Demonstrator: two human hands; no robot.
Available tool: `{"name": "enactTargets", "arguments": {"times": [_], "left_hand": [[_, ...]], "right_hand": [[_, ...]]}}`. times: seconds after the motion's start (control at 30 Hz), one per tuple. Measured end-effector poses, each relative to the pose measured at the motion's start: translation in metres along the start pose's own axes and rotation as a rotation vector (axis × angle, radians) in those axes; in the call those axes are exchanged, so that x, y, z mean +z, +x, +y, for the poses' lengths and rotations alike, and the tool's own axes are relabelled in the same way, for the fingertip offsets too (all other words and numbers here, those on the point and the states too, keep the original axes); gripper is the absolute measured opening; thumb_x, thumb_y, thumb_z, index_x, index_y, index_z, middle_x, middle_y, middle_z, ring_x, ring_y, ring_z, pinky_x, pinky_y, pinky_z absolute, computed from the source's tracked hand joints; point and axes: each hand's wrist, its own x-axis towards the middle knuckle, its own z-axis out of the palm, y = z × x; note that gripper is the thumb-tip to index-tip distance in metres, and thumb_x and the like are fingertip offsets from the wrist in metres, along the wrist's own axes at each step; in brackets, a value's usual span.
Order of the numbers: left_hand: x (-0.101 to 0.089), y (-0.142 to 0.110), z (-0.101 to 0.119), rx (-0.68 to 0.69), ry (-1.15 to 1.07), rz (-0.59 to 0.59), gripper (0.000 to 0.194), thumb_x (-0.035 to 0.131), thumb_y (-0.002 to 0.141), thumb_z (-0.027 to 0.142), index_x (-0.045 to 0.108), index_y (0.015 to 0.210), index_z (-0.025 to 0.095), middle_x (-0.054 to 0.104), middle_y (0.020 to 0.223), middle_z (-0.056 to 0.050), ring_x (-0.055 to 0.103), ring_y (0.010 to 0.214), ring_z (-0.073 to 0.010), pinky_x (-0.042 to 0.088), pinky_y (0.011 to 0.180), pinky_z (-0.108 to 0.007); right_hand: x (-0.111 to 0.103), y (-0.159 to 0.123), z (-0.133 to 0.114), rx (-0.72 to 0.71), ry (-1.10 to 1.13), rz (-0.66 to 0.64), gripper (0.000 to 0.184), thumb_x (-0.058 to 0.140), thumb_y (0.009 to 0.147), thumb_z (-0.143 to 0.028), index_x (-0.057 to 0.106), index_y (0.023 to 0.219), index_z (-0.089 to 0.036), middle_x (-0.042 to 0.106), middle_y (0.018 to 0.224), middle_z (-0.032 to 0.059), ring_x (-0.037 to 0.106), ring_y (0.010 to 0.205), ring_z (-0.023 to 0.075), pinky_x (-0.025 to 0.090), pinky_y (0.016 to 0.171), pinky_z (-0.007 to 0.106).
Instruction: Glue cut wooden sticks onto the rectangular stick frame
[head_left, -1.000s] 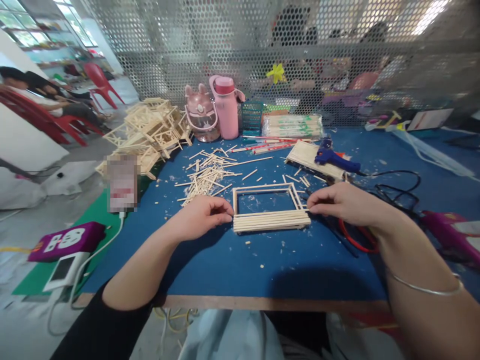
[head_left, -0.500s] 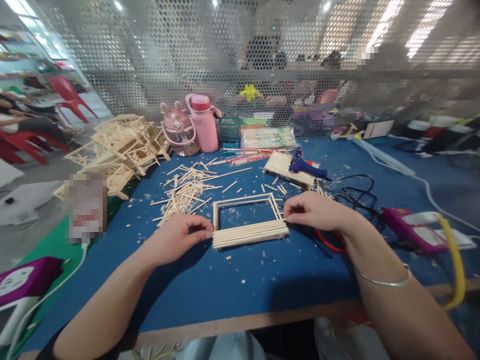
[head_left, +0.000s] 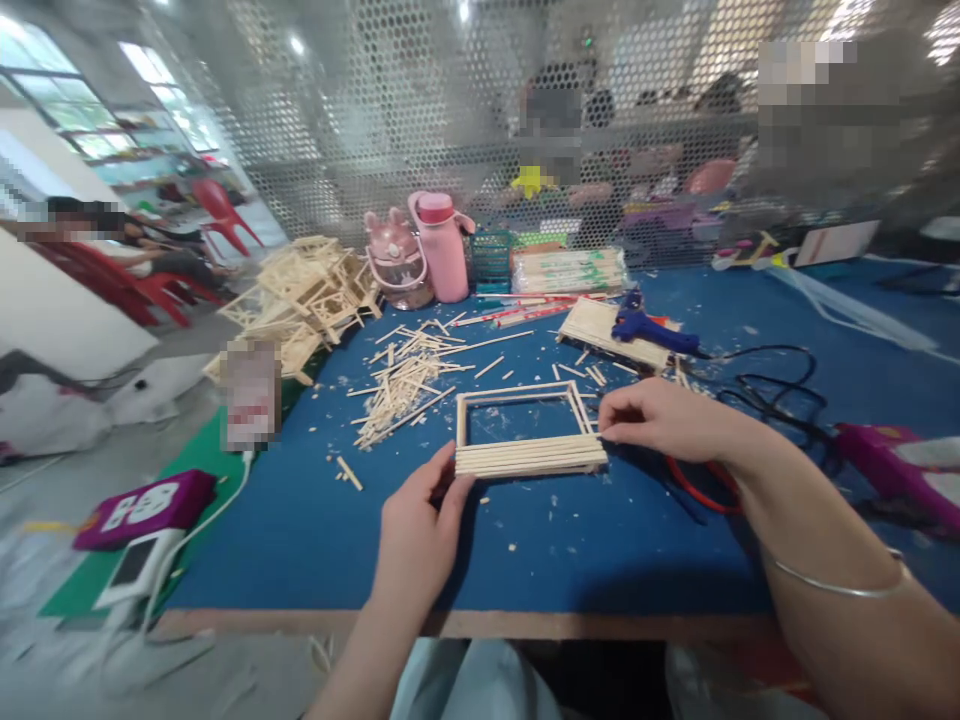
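Observation:
A small rectangular frame of thin wooden sticks (head_left: pixel 529 456) lies on the blue tabletop in front of me. Several sticks sit side by side along its near part, while the far part is an open outline. My left hand (head_left: pixel 421 520) grips the near left corner, thumb in front and fingers along the left end. At the right end, my right hand (head_left: pixel 660 420) has thumb and forefinger pinched together on the tip of the upper sticks. Its other fingers are curled. Loose short sticks (head_left: pixel 405 385) are heaped beyond my left hand.
A blue glue gun (head_left: pixel 656 332) rests on a stick panel (head_left: pixel 589 322) at the right back, its black cable running right. Built stick structures (head_left: pixel 307 290), a pink bottle (head_left: pixel 444 250) and packed sticks (head_left: pixel 570 270) stand behind. At left is a phone (head_left: pixel 251 395) on a cable.
My left hand has shifted from beside the frame's left end to its near left corner, thumb now in front. My right hand stays at the right end. The view has swung right, then back.

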Motion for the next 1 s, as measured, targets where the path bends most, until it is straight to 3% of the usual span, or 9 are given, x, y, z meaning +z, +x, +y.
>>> {"name": "enactTargets", "arguments": {"times": [0.4,1.0], "left_hand": [[0.0046,0.0016,0.0029,0.064,0.166,0.088,0.039,0.051,0.085,0.038,0.062,0.116,0.016,0.066,0.112,-0.008,0.064,0.1,-0.0223,0.051,0.085,-0.032],[0.0055,0.0043,0.0048,0.092,0.288,0.109,0.038,0.049,0.086,0.037,0.063,0.114,0.016,0.068,0.108,-0.008,0.065,0.096,-0.023,0.052,0.08,-0.03]], "right_hand": [[-0.0006,0.0002,-0.0022,-0.012,-0.048,0.035,0.014,0.052,0.074,-0.022,0.065,0.074,-0.018,0.066,0.07,-0.0004,0.055,0.064,0.0131,0.038,0.06,0.023],[-0.0014,-0.0005,-0.0063,-0.04,-0.152,0.066,0.02,0.051,0.077,-0.023,0.071,0.077,-0.019,0.071,0.076,0.0008,0.06,0.068,0.0141,0.038,0.063,0.024]]}}
